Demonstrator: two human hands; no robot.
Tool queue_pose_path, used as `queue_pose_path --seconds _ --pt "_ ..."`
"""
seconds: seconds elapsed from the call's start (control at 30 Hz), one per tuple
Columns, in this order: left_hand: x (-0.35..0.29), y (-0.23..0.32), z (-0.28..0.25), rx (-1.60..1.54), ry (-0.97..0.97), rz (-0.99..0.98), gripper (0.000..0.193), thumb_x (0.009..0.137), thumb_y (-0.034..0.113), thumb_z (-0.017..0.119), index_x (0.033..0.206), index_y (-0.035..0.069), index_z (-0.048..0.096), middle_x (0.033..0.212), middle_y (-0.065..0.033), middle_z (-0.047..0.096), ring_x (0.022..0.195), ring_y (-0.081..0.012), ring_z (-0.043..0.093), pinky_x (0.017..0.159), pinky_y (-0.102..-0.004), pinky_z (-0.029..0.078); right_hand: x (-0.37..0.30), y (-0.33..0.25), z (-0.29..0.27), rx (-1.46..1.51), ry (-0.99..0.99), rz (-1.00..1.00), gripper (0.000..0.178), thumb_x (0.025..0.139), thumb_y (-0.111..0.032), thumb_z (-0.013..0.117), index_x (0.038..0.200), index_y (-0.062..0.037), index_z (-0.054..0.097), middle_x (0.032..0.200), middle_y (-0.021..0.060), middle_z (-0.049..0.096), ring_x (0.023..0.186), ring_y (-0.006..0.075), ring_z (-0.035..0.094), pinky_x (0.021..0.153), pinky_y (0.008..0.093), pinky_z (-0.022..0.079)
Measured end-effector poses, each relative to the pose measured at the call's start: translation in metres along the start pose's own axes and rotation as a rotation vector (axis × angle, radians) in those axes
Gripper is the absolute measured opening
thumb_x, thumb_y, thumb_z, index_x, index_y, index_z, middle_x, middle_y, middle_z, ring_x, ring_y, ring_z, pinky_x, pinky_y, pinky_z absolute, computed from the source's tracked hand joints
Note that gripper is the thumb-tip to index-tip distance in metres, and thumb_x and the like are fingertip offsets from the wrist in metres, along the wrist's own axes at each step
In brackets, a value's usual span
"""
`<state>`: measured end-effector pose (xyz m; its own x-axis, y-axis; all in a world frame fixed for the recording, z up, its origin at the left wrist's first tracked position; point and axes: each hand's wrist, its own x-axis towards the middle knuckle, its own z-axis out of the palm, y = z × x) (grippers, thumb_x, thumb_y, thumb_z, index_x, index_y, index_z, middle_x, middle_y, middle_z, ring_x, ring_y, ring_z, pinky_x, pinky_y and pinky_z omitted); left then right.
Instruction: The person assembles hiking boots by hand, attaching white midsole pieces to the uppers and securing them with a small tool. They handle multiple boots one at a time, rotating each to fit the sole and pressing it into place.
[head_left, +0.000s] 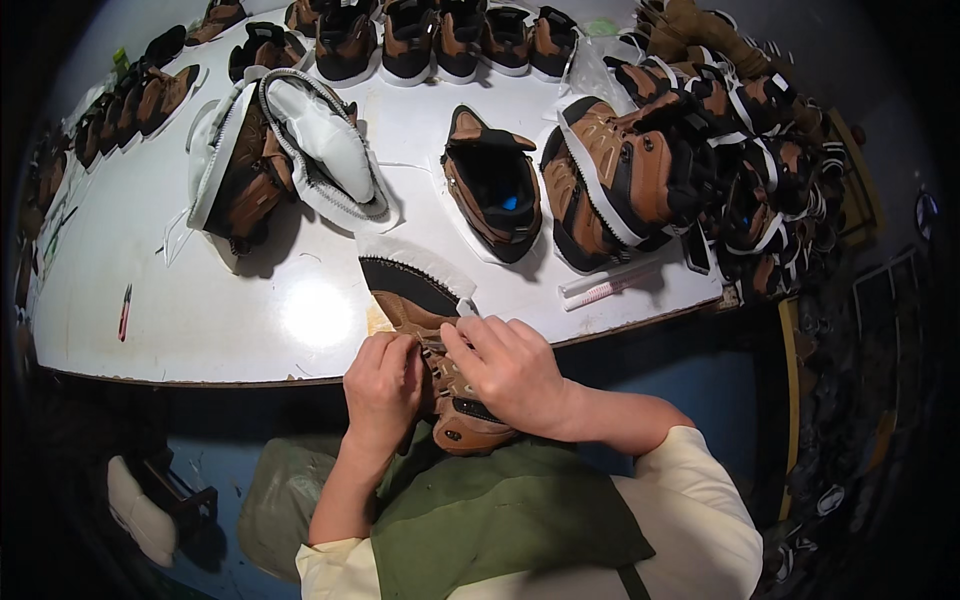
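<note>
A brown and black shoe upper (472,432) lies across the table's front edge, one end on the white top and the other above my green apron. From its left side, my left hand (382,385) grips it near the lacing, fingers curled and thumb pressed in. My right hand (512,378) rests over the opposite side, with its fingertips bent onto the lacing. A white lining edge with zigzag stitching shows at the upper's far end. Whether a lace or something small sits between my fingertips is hidden.
The white table (230,330) carries red-handled snips (126,312), white-lined uppers (330,140) and a standing brown boot (490,190). Stacked boots (630,170) and a transparent ruler-like strip (610,285) lie at right. More shoes (408,40) line the back. Below left is a covered stool (285,490).
</note>
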<state>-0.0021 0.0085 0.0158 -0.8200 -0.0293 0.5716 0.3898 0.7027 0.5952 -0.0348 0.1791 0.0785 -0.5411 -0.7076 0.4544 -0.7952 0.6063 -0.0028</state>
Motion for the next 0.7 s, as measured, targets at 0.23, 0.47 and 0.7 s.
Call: queue_pose_path --seconds 0.23,0.47,0.7 --pt "-0.003 -0.006 0.007 -0.076 0.003 -0.030 0.018 0.075 -0.011 0.063 0.087 -0.002 0.054 0.076 -0.0138 0.053 0.065 -0.0290 0.056 0.059 -0.0360 0.046 0.000 -0.001 0.006 0.004 -0.054 -0.019 0.035 0.073 -0.009 0.060 0.105 0.0041 0.062 0.095 0.0092 0.060 0.078 0.0195 0.058 0.064 0.0299 0.044" --pt "-0.007 -0.014 0.010 -0.158 0.013 -0.056 0.016 0.077 -0.011 0.061 0.086 -0.002 0.052 0.075 -0.0131 0.052 0.064 -0.0258 0.054 0.058 -0.0334 0.045 0.002 0.001 0.012 -0.004 -0.068 -0.035 0.033 0.072 -0.009 0.060 0.102 0.0038 0.063 0.093 0.0081 0.060 0.078 0.0187 0.058 0.064 0.0296 0.043" --pt "-0.008 -0.015 0.011 -0.169 0.019 -0.055 0.015 0.077 -0.011 0.061 0.086 -0.002 0.052 0.075 -0.0129 0.052 0.064 -0.0254 0.055 0.058 -0.0331 0.046 0.005 0.001 0.014 -0.005 -0.070 -0.053 0.032 0.071 -0.009 0.061 0.101 0.0038 0.064 0.089 0.0077 0.060 0.076 0.0188 0.057 0.063 0.0294 0.042"
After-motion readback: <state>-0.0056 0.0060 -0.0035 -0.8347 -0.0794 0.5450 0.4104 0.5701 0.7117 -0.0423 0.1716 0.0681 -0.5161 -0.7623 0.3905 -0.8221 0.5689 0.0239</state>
